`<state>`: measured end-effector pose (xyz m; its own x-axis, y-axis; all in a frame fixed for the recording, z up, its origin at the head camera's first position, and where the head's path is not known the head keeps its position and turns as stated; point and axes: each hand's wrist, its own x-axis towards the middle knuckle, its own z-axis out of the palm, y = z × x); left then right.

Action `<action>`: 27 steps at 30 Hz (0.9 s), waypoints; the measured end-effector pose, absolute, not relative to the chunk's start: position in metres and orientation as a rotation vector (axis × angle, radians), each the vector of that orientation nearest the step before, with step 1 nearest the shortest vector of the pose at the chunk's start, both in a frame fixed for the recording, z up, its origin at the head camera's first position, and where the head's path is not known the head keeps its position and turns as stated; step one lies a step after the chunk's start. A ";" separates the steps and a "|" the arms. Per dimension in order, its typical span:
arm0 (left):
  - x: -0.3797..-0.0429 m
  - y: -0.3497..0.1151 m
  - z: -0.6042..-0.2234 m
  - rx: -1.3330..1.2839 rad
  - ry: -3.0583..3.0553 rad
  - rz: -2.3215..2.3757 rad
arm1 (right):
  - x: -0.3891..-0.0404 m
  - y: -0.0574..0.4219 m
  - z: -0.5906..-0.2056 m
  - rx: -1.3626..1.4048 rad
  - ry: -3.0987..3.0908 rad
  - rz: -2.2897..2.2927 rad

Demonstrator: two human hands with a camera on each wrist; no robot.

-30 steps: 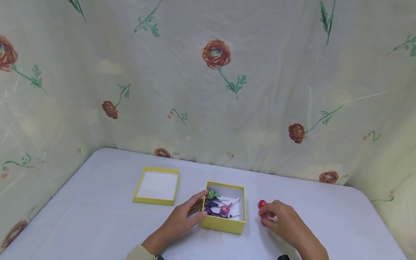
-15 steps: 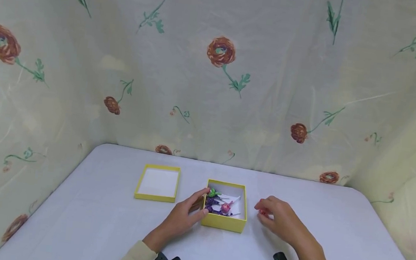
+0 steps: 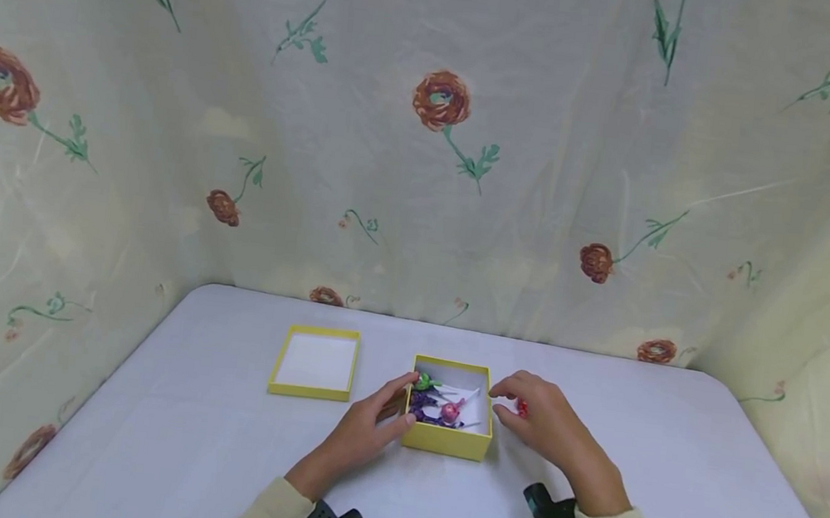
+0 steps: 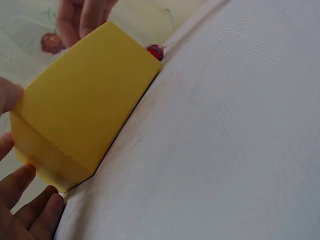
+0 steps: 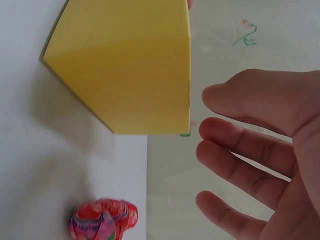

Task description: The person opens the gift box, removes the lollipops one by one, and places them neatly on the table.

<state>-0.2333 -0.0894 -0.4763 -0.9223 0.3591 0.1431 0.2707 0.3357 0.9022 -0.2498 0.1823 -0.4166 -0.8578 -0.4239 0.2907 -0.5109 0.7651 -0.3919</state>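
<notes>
Yellow box (image 3: 446, 441) sits between left hand (image 3: 364, 431), gripping its side, and right hand (image 3: 546, 422), spread just beside it

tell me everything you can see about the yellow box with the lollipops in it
The yellow box looks like cardboard, roughly square, with thin straight walls, plain yellow outside and pale inside. It stands upright and open-topped on the white table; a matching lid lies apart to its left. Green, purple and pink wrapped lollipops lie inside, mostly toward the left. The left hand holds its left side; the right hand is close to its right side, apparently not touching.
</notes>
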 end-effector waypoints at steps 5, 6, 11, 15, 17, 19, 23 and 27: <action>-0.242 -0.090 -0.490 0.593 2.508 1.665 | -0.253 0.169 -0.416 0.767 -2.755 0.705; -0.244 -0.090 -0.494 0.595 2.511 1.665 | -0.253 0.167 -0.416 0.772 -2.757 0.710; -0.246 -0.090 -0.497 0.603 2.512 1.661 | -0.260 0.157 -0.422 0.804 -2.774 0.738; -0.247 -0.090 -0.498 0.600 2.517 1.650 | -0.265 0.151 -0.427 0.826 -2.812 0.765; -0.247 -0.090 -0.498 0.599 2.517 1.648 | -0.268 0.150 -0.429 0.853 -2.805 0.752; -0.246 -0.091 -0.497 0.605 2.513 1.654 | -0.270 0.148 -0.432 0.882 -2.784 0.733; -0.246 -0.092 -0.496 0.607 2.509 1.660 | -0.274 0.145 -0.434 0.921 -2.750 0.722; -0.246 -0.092 -0.498 0.617 2.500 1.667 | -0.277 0.142 -0.436 0.934 -2.772 0.704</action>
